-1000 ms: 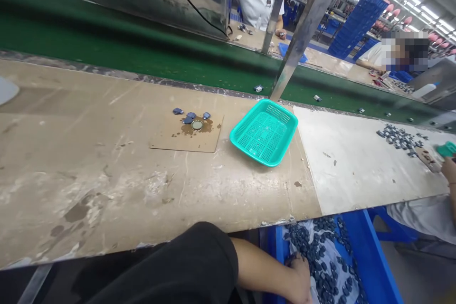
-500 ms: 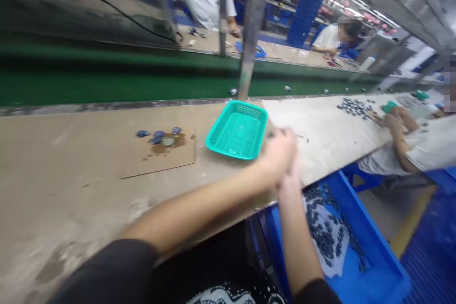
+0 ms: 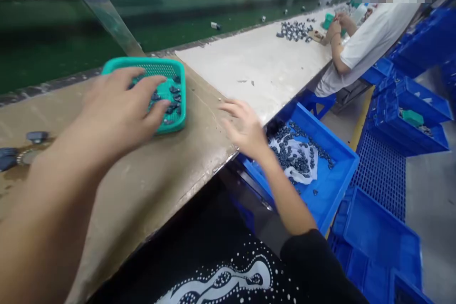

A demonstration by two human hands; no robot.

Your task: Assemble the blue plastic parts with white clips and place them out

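My left hand (image 3: 121, 104), fingers apart, hovers over the near left side of a green plastic basket (image 3: 181, 99). Several small dark pieces (image 3: 174, 97) lie in that basket; part of it is hidden behind the hand. To the right, above the brown board (image 3: 199, 118), my right hand (image 3: 244, 128) is open and slightly blurred, with nothing visible in it. Beyond it, a large blue crate (image 3: 335, 185) holds many more dark pieces (image 3: 295, 154) on a white sheet, below the table edge.
A green conveyor belt (image 3: 171, 21) carrying a few small pieces runs behind the table. A metal post (image 3: 103, 9) rises at the back left. Farther right, a co-worker in a white shirt (image 3: 377, 33) sits beside a pile of small parts (image 3: 294, 31). Blue crates (image 3: 384, 218) stand on the floor.
The view has swung right and down. My hands, close together before, are now apart, the left one over the basket. Dark pieces now lie in the basket, which looked bare before.
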